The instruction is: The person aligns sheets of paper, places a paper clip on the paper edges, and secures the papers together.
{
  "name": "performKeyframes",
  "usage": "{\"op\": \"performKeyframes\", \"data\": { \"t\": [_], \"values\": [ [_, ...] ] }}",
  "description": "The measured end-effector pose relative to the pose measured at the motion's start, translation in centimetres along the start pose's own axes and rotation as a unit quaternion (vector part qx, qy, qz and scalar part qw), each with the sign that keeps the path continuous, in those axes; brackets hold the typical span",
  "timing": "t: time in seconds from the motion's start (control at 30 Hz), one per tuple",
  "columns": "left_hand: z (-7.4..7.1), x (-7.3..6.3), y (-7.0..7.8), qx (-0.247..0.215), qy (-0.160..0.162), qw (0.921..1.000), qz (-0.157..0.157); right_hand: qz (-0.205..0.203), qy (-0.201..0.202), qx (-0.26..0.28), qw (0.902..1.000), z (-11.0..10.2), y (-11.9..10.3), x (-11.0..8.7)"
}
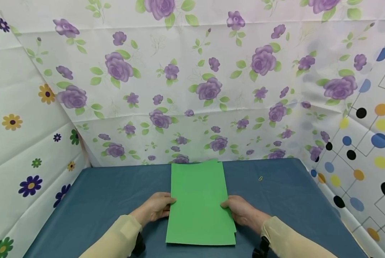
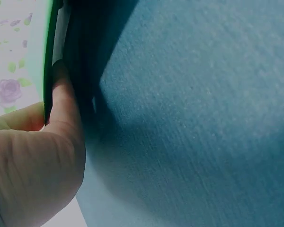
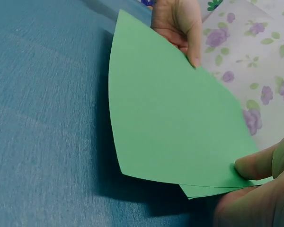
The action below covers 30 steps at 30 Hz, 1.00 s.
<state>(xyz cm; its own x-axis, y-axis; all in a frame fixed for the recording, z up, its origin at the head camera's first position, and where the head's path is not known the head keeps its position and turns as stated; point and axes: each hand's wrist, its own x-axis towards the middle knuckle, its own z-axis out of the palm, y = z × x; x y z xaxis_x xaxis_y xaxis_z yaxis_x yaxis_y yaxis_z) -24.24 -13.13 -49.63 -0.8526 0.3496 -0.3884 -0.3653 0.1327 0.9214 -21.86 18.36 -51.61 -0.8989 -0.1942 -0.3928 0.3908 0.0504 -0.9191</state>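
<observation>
Several sheets of green paper [image 1: 197,204] lie stacked between my two hands, held by the long side edges just over the blue table. The sheets are slightly out of line, with a lower one peeking out at the right and top edges. My left hand [image 1: 156,206] pinches the left edge, thumb on top and fingers beneath. On the opposite edge my right hand [image 1: 243,210] pinches the stack the same way. In the right wrist view the green paper [image 3: 165,113] bows a little and casts a shadow on the cloth.
A blue cloth [image 1: 124,182] covers the table. One small yellow paper clip [image 1: 260,178] lies on it at the back right. Flower-patterned sheeting [image 1: 186,89] hangs behind the table, with more patterned sheeting at the left and a dotted sheet [image 1: 366,157] at the right.
</observation>
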Motion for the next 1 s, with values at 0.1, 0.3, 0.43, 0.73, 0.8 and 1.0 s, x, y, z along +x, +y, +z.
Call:
{"op": "performKeyframes", "data": {
  "t": [0.1, 0.3, 0.43, 0.73, 0.8, 1.0],
  "values": [
    [0.1, -0.3, 0.3, 0.004, 0.002, 1.0000, 0.007, -0.011, 0.003, -0.010, 0.9999, -0.1, -0.2, -0.1],
    [0.1, -0.9, 0.8, 0.008, 0.011, 0.9994, 0.031, -0.034, -0.002, -0.019, 0.9992, -0.5, -1.1, -0.1],
    [0.2, -1.3, 1.4, 0.005, 0.015, 0.9987, 0.047, -0.044, -0.002, -0.001, 0.9990, -0.8, -2.2, -0.1],
    [0.0, -1.9, 3.1, 0.000, 0.016, 0.9968, 0.078, -0.083, -0.010, 0.014, 0.9964, -1.4, -4.7, -0.4],
    [-0.1, -2.0, 3.3, 0.004, 0.016, 0.9963, 0.084, -0.093, -0.013, 0.012, 0.9955, -1.4, -5.2, -0.6],
    [0.0, -2.1, 3.9, 0.019, 0.024, 0.9943, 0.102, -0.107, -0.001, 0.009, 0.9942, -1.4, -5.9, -0.9]
  ]
}}
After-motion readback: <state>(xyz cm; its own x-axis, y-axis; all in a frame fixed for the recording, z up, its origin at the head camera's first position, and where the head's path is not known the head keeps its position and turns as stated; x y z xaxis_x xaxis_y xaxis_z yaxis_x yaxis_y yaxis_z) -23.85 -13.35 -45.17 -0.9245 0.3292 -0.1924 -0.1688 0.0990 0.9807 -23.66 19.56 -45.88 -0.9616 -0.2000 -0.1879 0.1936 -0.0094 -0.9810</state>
